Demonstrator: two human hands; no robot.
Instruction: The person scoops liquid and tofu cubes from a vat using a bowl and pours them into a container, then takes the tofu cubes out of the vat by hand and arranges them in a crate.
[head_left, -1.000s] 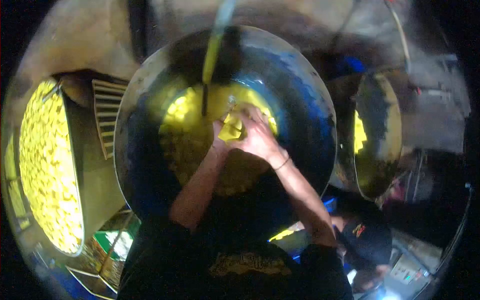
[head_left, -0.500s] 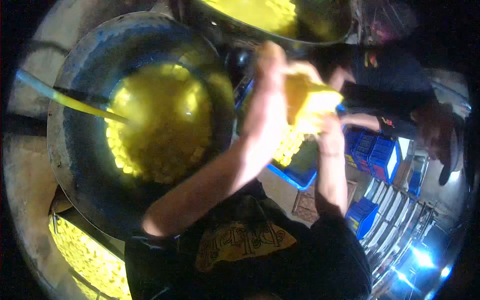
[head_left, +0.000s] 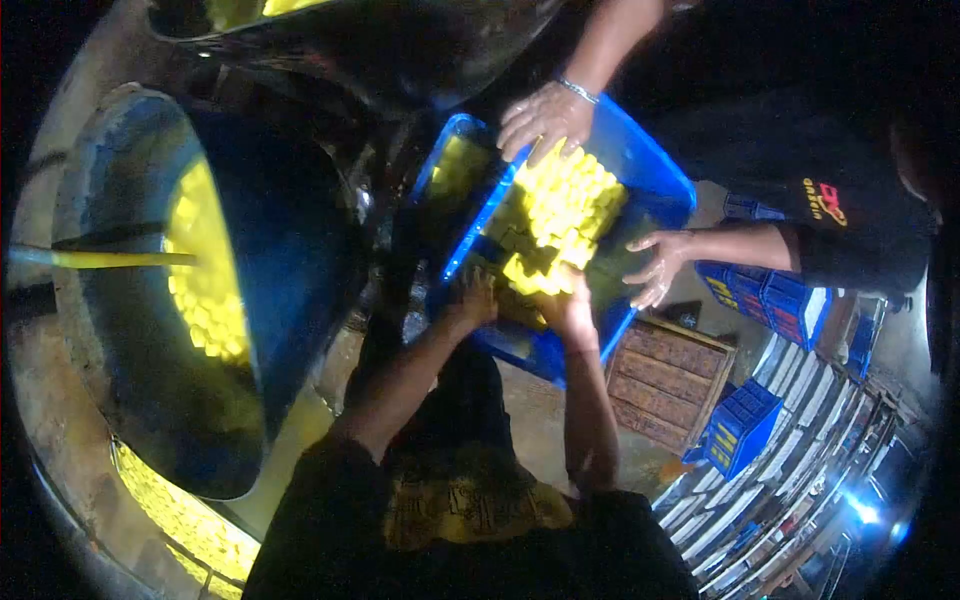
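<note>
Yellow blocks that look like tofu (head_left: 570, 195) are heaped in a blue plastic basin (head_left: 655, 150) in front of me. My right hand (head_left: 568, 305) is low at the near side of the heap, its fingers curled against several blocks. Beside it, my left hand (head_left: 476, 298) is in shadow at the basin's left edge, fingers apart, with nothing visible in it. A co-worker's hand with a bracelet (head_left: 548, 118) touches the heap's far end. That person's other hand (head_left: 660, 265) is spread over the basin's right side.
A large dark wok (head_left: 90, 330) at left holds yellow blocks, with a long handle (head_left: 100, 258) reaching in. Another big pan (head_left: 390, 50) stands at the far side. Blue crates (head_left: 738, 425) and a wooden tray (head_left: 665, 385) lie at right.
My hands came down from a raised position, where they held something yellow, to the basin. The co-worker's hands now reach over the basin. My view has shifted, with the wok farther left.
</note>
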